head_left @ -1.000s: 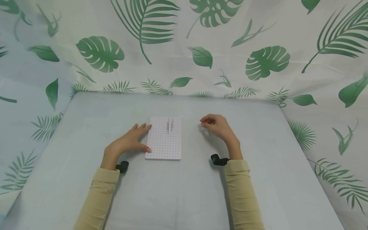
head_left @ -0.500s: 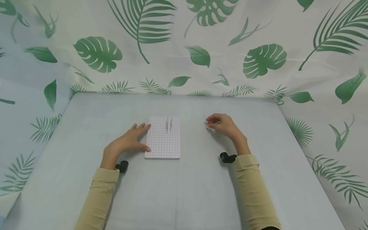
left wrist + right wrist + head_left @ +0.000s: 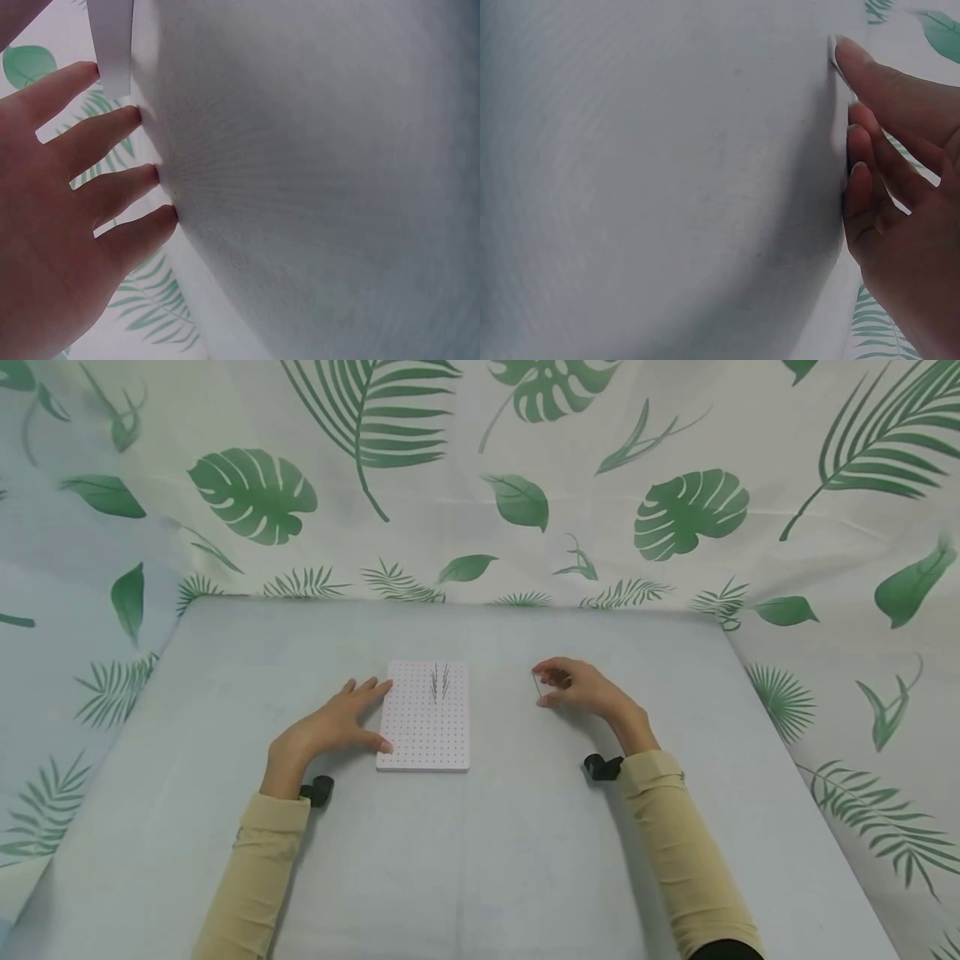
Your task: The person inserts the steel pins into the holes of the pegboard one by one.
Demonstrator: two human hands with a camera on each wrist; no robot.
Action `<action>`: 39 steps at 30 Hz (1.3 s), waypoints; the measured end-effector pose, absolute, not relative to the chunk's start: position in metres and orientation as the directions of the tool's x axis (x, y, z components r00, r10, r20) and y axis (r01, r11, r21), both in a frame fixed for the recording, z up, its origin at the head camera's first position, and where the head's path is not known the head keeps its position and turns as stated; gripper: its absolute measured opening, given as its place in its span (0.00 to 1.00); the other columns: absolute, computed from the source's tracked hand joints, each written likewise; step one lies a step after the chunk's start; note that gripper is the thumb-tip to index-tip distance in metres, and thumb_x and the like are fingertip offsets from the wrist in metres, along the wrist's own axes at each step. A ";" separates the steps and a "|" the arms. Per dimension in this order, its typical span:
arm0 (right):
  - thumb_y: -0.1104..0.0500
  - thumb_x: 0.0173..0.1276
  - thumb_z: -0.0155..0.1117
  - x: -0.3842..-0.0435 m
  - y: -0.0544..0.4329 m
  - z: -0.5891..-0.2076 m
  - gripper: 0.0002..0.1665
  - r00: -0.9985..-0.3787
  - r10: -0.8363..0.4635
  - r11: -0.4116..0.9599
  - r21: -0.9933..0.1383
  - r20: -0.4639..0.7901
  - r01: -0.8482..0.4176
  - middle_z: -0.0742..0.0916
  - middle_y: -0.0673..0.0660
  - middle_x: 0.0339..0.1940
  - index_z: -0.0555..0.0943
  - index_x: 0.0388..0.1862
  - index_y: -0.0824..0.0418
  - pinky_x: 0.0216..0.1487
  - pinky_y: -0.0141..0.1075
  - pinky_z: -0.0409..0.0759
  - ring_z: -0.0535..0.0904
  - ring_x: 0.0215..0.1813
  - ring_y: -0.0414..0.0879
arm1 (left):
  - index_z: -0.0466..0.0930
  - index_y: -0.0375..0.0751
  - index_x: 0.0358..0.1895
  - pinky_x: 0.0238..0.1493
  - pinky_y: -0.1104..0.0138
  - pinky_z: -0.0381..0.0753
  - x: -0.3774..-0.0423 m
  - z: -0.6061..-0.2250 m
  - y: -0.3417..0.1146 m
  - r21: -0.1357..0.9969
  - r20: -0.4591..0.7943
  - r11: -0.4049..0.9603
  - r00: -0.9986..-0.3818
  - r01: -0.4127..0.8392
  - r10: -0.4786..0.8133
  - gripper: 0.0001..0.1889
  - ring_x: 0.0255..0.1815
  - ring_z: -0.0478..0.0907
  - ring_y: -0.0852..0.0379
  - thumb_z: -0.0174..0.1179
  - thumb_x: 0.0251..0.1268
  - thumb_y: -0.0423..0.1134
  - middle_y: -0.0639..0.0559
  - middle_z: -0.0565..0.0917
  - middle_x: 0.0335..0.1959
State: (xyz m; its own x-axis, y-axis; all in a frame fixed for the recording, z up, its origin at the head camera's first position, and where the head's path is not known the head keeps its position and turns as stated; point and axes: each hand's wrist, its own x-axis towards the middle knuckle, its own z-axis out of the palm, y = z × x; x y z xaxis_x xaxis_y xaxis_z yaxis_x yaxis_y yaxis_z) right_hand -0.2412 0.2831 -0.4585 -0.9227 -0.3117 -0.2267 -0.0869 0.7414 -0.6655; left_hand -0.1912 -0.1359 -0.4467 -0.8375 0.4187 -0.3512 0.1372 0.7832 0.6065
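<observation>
A white board (image 3: 420,739) dotted with small holes lies flat on the table. Several thin dark metal pins (image 3: 434,683) stand in two rows near its far end. Against the board's left edge my left hand (image 3: 330,727) rests with fingers spread, the thumb on its near left corner area. In the left wrist view the board's side (image 3: 114,52) shows beside a fingertip. To the right of the board, my right hand (image 3: 588,687) holds one thin pin (image 3: 536,685) between thumb and forefinger, just over the table. The right wrist view shows little of that pin.
A pale cloth covers the table (image 3: 390,868). Behind it and at the sides hangs a white sheet (image 3: 450,493) with green leaf prints. Black wrist cameras (image 3: 321,791) sit by both cuffs.
My right hand has moved a little to the right, away from the board. Its thumb and forefinger have spread apart along the pin. The left hand stays on the board.
</observation>
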 end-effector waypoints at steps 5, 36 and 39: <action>0.61 0.62 0.77 -0.240 0.282 -0.458 0.33 -0.921 -0.324 0.746 -0.658 -0.215 -0.109 0.83 0.60 0.54 0.78 0.66 0.61 0.61 0.48 0.75 0.77 0.56 0.53 | 0.50 0.43 0.84 0.79 0.31 0.41 -0.192 -0.447 -0.136 0.600 -0.352 0.787 -0.837 0.141 0.418 0.56 0.84 0.32 0.29 0.75 0.57 0.51 0.36 0.45 0.85; 0.61 0.69 0.72 -0.233 0.279 -0.466 0.21 -0.986 -0.152 0.734 -0.675 -0.062 -0.070 0.89 0.62 0.45 0.80 0.59 0.63 0.48 0.43 0.82 0.85 0.50 0.55 | 0.50 0.42 0.84 0.79 0.32 0.41 -0.194 -0.447 -0.137 0.595 -0.345 0.788 -0.835 0.158 0.428 0.56 0.84 0.33 0.27 0.76 0.56 0.50 0.34 0.46 0.85; 0.61 0.70 0.71 -0.232 0.278 -0.466 0.19 -0.988 -0.148 0.729 -0.681 -0.049 -0.075 0.89 0.62 0.45 0.80 0.58 0.63 0.51 0.47 0.82 0.86 0.51 0.55 | 0.50 0.42 0.84 0.79 0.33 0.41 -0.194 -0.447 -0.138 0.594 -0.344 0.789 -0.836 0.158 0.427 0.56 0.84 0.33 0.28 0.76 0.57 0.49 0.35 0.46 0.85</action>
State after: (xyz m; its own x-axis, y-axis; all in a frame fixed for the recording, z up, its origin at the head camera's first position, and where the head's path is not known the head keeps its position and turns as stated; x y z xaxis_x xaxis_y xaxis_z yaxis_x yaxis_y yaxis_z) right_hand -0.2317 0.2782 -0.4664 -0.9877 -0.1480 -0.0494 -0.0752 0.7289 -0.6805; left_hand -0.1940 -0.1379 -0.4469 -0.8361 0.4271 -0.3443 0.1585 0.7889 0.5938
